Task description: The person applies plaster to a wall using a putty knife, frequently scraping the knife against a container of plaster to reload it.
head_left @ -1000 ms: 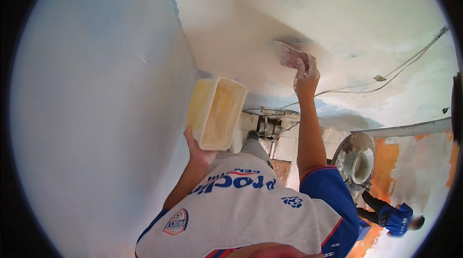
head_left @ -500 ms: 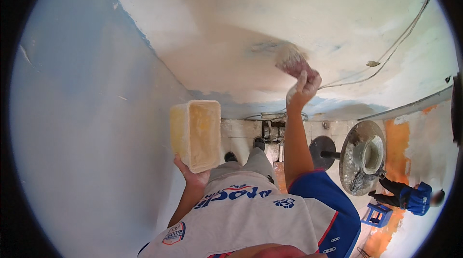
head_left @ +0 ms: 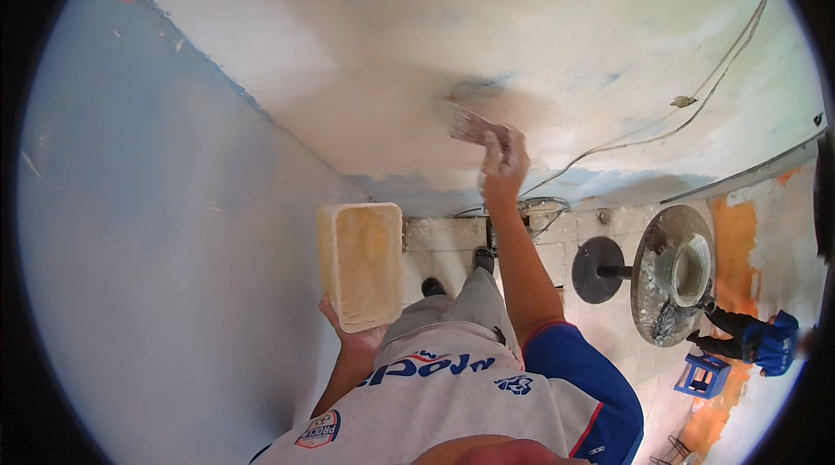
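Note:
In my right hand (head_left: 504,165) is a putty knife (head_left: 474,126), its reddish-brown blade smeared with pale filler and laid against the wall. The fingers are closed round its handle end, which they mostly hide. Beside the blade, a bluish-grey patch (head_left: 478,86) shows on the cream wall (head_left: 391,21). Lower and to the left, my left hand (head_left: 355,330) grips the near end of a pale yellow plastic tub (head_left: 323,247). The tub is tilted with its mouth toward me, and a creamy coating covers its inside.
A blue-grey wall (head_left: 156,230) rises close on my left. Cables (head_left: 661,130) hang along the wall ahead. At right stand a round pedestal table (head_left: 648,282) bearing a bowl (head_left: 691,269), a blue crate (head_left: 703,376) and another person in blue (head_left: 770,343).
My right hand has moved left and slightly down with the putty knife, and the lump of filler on its blade is no longer seen. The tub sits slightly lower in view.

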### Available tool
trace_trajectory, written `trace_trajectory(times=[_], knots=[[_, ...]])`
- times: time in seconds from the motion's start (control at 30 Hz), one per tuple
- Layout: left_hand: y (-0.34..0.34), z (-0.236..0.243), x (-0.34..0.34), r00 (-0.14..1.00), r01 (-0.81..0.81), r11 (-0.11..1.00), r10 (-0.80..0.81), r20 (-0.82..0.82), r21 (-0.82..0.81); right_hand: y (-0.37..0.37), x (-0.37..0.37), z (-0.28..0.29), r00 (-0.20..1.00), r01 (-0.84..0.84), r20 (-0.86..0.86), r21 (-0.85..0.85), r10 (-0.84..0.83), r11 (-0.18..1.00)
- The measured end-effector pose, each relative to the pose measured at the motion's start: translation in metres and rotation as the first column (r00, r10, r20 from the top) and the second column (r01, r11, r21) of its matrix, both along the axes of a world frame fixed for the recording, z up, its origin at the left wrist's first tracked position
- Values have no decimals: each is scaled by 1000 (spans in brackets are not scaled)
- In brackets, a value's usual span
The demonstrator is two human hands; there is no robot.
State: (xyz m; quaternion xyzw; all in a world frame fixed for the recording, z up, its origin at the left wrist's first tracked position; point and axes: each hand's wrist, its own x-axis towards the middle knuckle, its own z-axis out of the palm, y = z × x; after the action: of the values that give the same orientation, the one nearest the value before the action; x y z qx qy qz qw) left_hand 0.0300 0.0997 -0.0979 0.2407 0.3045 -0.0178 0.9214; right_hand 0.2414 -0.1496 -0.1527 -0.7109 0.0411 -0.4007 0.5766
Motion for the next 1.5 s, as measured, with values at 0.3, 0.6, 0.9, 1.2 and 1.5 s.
trace_trajectory(times=[0.3,0.6,0.9,1.2,1.5], knots=[[10,-22,-8,998,37,999,-36,53,-17,-5,-25,4,995,-83,-37,232,94,969],[8,-28,9,999,20,997,-16,45,-73,-45,-17,10,991,-73,132,435,17,897],[21,-25,11,996,67,991,-61,61,-116,-59,3,24,980,-180,154,452,122,874],[21,-37,4,989,78,990,-62,132,-119,-60,9,21,991,-57,-110,162,75,985],[20,-39,5,983,104,989,-87,162,-101,-42,-1,25,892,-228,-345,217,293,949]])
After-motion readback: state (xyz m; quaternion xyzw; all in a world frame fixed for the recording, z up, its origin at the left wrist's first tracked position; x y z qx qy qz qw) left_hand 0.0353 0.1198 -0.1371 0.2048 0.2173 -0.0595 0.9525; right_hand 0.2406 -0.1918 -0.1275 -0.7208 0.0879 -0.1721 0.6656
